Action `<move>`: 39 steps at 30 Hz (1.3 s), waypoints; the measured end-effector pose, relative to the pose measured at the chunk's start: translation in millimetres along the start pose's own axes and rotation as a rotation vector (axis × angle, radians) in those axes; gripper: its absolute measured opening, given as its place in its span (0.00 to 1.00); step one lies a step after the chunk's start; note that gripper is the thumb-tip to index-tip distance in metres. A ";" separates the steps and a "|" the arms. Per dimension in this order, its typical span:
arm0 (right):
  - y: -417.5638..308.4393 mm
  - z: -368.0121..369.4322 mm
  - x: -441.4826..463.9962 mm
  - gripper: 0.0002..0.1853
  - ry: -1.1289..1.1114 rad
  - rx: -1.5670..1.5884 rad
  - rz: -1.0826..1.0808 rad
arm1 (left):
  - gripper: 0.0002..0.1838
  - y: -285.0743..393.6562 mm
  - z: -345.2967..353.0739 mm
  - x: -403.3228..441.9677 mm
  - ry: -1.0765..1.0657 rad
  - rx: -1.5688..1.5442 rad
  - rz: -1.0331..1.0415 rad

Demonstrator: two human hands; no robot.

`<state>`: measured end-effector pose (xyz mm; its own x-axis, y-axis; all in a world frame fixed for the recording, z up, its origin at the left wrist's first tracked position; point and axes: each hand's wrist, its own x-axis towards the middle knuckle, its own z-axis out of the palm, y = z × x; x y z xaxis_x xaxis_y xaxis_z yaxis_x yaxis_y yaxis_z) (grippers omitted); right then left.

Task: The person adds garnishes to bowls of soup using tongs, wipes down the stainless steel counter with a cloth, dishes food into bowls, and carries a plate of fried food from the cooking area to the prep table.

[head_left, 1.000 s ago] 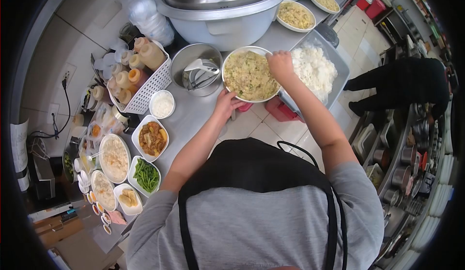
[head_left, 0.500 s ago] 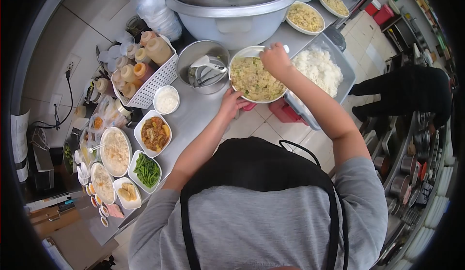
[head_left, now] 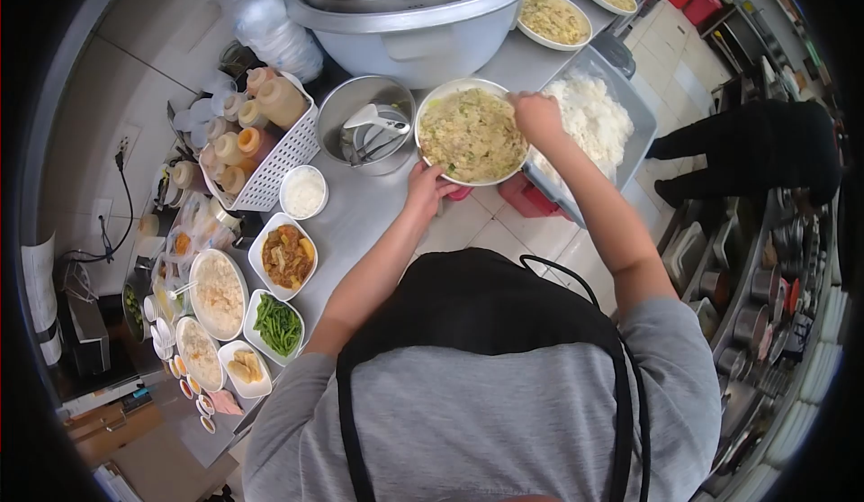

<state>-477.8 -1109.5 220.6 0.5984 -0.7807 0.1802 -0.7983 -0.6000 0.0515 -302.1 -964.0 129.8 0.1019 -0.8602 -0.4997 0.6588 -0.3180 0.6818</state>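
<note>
Fried rice flecked with green fills a round, pale-rimmed bowl (head_left: 454, 176) at the counter's front edge. My left hand (head_left: 426, 189) grips the bowl's lower left rim, thumb on top. At its right rim, my right hand (head_left: 538, 119) is closed; whatever it holds is hidden behind the fingers. Just left of the bowl, a steel pot (head_left: 329, 115) contains a white-handled utensil (head_left: 376, 122) and other metal utensils. White rice (head_left: 594, 124) lies in a grey plastic tub (head_left: 641, 133) beside my right hand.
A large lidded rice cooker (head_left: 405, 43) stands behind the bowl, with plates of fried rice (head_left: 553, 20) to its right. Sauce bottles fill a white basket (head_left: 274, 173). Several filled dishes, including greens (head_left: 277, 325), line the left counter. A person in black (head_left: 765, 151) stands at right.
My right hand has moved from above the fried rice to the bowl's right rim. The white spatula it held across the bowl no longer shows. My left hand stays on the rim.
</note>
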 end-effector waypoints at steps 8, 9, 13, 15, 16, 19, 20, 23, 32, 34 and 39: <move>16.9 -2.8 -110.3 0.11 0.094 0.376 0.377 | 0.22 -29.4 31.6 0.3 0.178 -0.141 0.075; 7.0 -0.1 -117.8 0.10 0.081 0.328 0.358 | 0.22 -31.0 33.3 0.4 0.172 -0.136 0.068; -39.6 15.5 -115.4 0.08 0.009 0.260 0.402 | 0.22 -34.0 35.1 -0.1 0.180 -0.154 0.084; -56.7 34.8 -108.8 0.10 -0.104 0.221 0.357 | 0.22 -33.9 33.0 -0.2 0.162 -0.169 0.084; -61.0 30.2 -106.3 0.10 -0.102 0.220 0.363 | 0.22 -33.5 31.0 -0.3 0.129 -0.167 0.078; -61.7 5.4 -98.5 0.11 -0.122 0.386 0.283 | 0.22 -33.2 27.9 -1.4 0.079 -0.163 0.079; -55.2 1.7 -93.8 0.09 -0.082 0.348 0.334 | 0.22 -32.6 27.3 -1.5 0.066 -0.163 0.087; -37.4 3.8 -80.4 0.06 -0.106 0.334 0.416 | 0.21 -28.5 30.7 -7.0 0.053 -0.182 0.083; -26.5 17.8 -59.6 0.10 -0.101 0.364 0.367 | 0.23 -27.9 27.4 -5.3 -0.021 -0.165 0.098; -39.8 23.6 -65.4 0.10 -0.075 0.377 0.321 | 0.23 -28.9 27.4 -6.4 -0.008 -0.166 0.095; -42.6 -14.6 -90.6 0.08 -0.027 0.432 0.414 | 0.23 -27.0 30.8 -8.1 0.021 -0.165 0.095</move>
<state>-499.1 -1010.6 216.4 0.2499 -0.9654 0.0745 -0.8690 -0.2575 -0.4226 -343.7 -960.8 131.9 0.1843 -0.8741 -0.4494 0.7585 -0.1643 0.6306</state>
